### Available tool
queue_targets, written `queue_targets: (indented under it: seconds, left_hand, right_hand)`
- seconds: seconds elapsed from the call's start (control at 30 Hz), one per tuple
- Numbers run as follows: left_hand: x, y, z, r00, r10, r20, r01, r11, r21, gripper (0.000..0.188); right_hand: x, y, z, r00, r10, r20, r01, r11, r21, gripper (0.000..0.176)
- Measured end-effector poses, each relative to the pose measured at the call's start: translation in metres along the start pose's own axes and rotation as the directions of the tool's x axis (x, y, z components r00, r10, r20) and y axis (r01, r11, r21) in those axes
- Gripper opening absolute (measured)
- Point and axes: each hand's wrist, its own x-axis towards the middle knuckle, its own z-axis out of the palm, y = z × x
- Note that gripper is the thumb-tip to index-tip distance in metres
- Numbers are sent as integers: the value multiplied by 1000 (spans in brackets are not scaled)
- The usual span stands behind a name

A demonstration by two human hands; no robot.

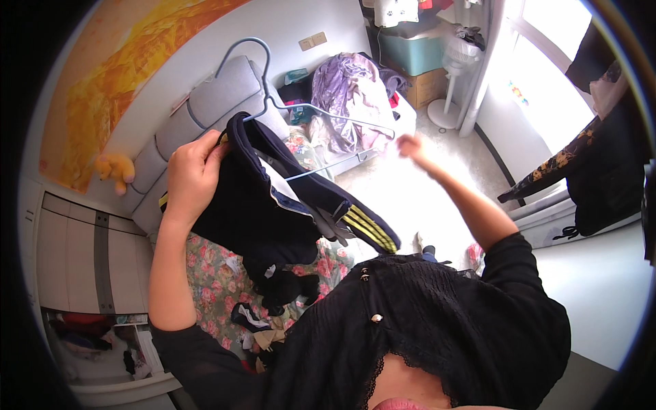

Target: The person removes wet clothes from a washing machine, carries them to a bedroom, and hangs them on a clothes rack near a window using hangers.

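Observation:
My left hand (192, 177) pinches the collar edge of a dark navy zip jacket (225, 200) with yellow stripes, holding it up before me. A light-blue clothes hanger (328, 115) has one shoulder inside the jacket near the collar; its other end sticks out at the right, and its hook points up and left. My right hand (410, 147) is out to the right, just beyond the hanger's free end. It is blurred, so its fingers and any hold on something are hard to make out.
Below lies a bed with a floral sheet (205, 287) and scattered dark clothes (287, 289). Purple satin fabric (338, 87) is heaped at the far end. A white fan (451, 77) stands by the curtain, garments hang at right, and an open drawer (123, 382) is at lower left.

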Motion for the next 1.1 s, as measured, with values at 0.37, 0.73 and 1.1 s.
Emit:
queue_targets:
  seconds: [0.37,0.73,1.1]
  left_hand:
    - [-17,-6,-20,1000,-10,0,10,1000,12,7]
    - [-41,-77,27,982,155,-108,-94,896,433,6]
    - [-14,-79,50,992,-25,-121,3,984,-176,13]
  right_hand:
    - [65,-11,105,918,-334,215,373,910,-180,24]
    - [105,-174,-2,592,-804,-65,683,542,-490,17]
    - [58,-211,-22,598,-793,-113,624,550,-556,20]
